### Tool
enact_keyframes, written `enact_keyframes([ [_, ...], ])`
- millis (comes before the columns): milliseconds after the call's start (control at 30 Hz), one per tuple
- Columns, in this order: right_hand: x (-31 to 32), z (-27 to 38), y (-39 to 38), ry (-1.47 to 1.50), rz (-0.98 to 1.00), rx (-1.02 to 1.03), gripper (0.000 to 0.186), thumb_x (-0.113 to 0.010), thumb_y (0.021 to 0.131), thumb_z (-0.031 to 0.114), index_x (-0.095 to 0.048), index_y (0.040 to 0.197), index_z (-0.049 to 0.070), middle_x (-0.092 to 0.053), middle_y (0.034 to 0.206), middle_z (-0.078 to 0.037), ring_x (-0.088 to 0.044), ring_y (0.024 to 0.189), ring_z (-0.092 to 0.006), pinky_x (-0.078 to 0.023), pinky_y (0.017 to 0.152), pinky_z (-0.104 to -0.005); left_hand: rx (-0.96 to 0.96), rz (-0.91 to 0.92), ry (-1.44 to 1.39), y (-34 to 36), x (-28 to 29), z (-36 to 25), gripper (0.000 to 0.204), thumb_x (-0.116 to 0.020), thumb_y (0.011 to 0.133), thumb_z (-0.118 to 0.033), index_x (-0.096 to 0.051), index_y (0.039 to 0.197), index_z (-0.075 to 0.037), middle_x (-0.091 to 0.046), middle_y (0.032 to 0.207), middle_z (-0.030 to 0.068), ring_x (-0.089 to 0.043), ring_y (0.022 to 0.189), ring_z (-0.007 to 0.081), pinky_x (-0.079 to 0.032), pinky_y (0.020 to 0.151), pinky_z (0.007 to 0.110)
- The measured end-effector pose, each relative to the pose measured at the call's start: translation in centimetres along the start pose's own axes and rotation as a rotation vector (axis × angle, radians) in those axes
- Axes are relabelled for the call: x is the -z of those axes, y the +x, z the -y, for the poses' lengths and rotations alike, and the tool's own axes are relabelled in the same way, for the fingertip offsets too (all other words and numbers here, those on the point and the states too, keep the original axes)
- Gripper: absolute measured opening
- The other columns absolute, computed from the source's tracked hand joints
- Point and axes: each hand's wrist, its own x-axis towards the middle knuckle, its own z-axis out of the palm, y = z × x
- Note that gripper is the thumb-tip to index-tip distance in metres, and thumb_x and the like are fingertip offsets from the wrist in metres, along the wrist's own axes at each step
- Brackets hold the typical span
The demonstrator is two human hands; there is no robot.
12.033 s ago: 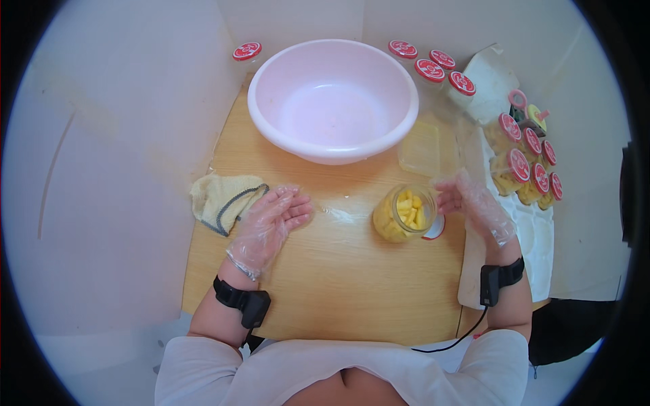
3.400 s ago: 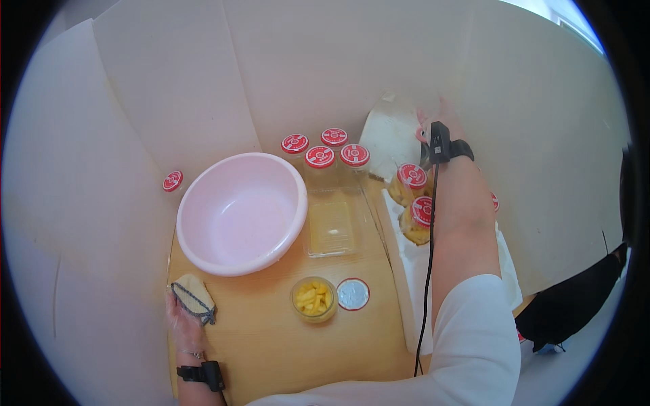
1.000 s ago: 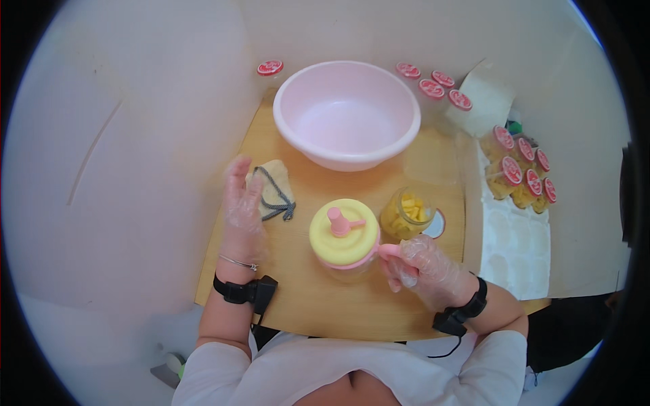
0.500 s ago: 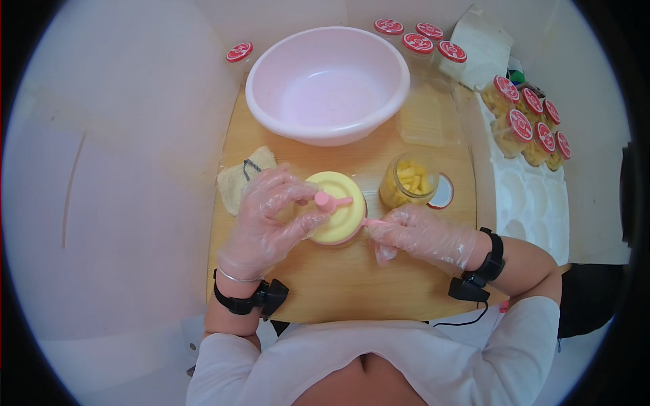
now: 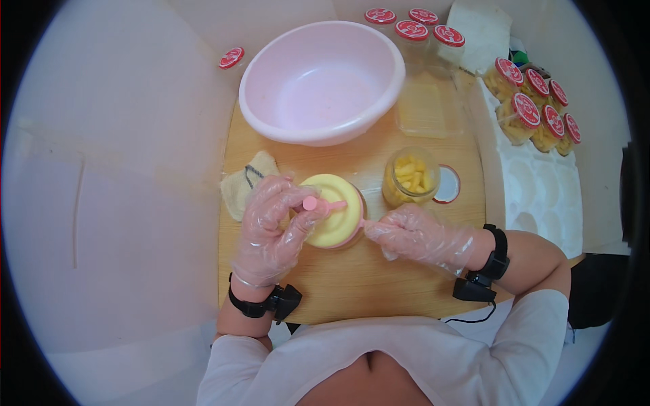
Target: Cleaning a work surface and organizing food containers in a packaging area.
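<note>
A hand-crank kitchen device with a round yellow top (image 5: 326, 229) and pink crank stands in front of me on the wooden table. My left hand (image 5: 274, 220), in a clear plastic glove, has its fingers closed around the pink crank knob (image 5: 310, 204). From the device's right side juts a pink handle; my right hand (image 5: 413, 233), gloved too, is wrapped round it. What the device holds underneath is hidden. Just beyond my right hand stands an uncovered glass jar (image 5: 411, 177) of yellow fruit pieces, and next to it a jar lid (image 5: 447, 184) lies with its white inside up.
A large pink basin (image 5: 321, 128) sits at the back. Beige cloth (image 5: 238, 196) lies left of my left hand. Several red-lidded jars (image 5: 412, 30) stand behind, and filled ones (image 5: 518, 118) on a white foam tray (image 5: 545, 203) at right. A clear plastic container (image 5: 430, 111) is right of the basin.
The crank knob has shifted slightly left with my left hand. My right hand stays on the side handle, its fingers closed more tightly. The whole view has shifted a little.
</note>
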Motion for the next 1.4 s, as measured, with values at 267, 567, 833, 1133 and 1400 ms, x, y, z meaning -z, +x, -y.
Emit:
enact_keyframes([
  [267,-0.1,0.0,0.2,0.005,0.017,-0.015,0.050,-0.057,0.098,0.039,-0.052,0.059,0.009,-0.050,0.059,0.003,-0.043,0.057,-0.0060,-0.037,0.054,-0.0255,0.249,-0.315,-0.554,-0.5,-0.5,-0.3,0.011,-0.068,0.083,-0.006,-0.068,0.094,-0.006,-0.061,0.086,0.0040,-0.057,0.090,0.0196,-0.031,0.108,0.043],
  [567,0.2,0.8,-0.1,-0.043,0.042,-0.048,0.050,-0.060,0.096,0.044,-0.057,0.062,0.006,-0.053,0.060,0.000,-0.047,0.059,-0.0085,-0.041,0.057,-0.0267,-0.347,0.171,-0.243,-0.2,3.8,-0.3,0.025,-0.078,0.072,-0.013,-0.068,0.095,-0.011,-0.065,0.089,0.0027,-0.056,0.079,0.0190,-0.036,0.103,0.044],
  [833,0.2,0.0,0.0,0.057,0.086,-0.047,0.049,-0.059,0.096,0.044,-0.058,0.064,0.007,-0.054,0.061,0.000,-0.047,0.058,-0.0082,-0.040,0.055,-0.0263,0.402,-0.215,-0.757,-3.9,1.4,3.5,0.087,-0.087,0.062,-0.019,-0.049,0.139,-0.002,-0.057,0.128,0.0086,-0.049,0.119,0.0215,-0.034,0.108,0.039],
  [1133,-0.1,1.3,-0.8,-0.042,0.058,-0.015,0.049,-0.055,0.098,0.044,-0.056,0.067,0.006,-0.045,0.057,0.002,-0.040,0.054,-0.0065,-0.034,0.050,-0.0240,0.578,0.289,-0.817,-4.2,-2.5,5.6,0.110,-0.097,0.050,-0.019,-0.040,0.143,-0.005,-0.052,0.135,0.0065,-0.045,0.128,0.0184,-0.035,0.110,0.036],
  [1400,0.4,3.6,-2.7,-0.099,-0.002,0.033,0.037,-0.054,0.098,0.031,-0.060,0.073,0.004,-0.052,0.062,-0.002,-0.046,0.055,-0.0098,-0.038,0.051,-0.0273,0.537,0.223,-1.148,-4.2,-2.8,5.0,0.110,-0.095,0.052,-0.009,-0.038,0.145,-0.006,-0.054,0.134,0.0034,-0.048,0.126,0.0149,-0.036,0.110,0.034],
])
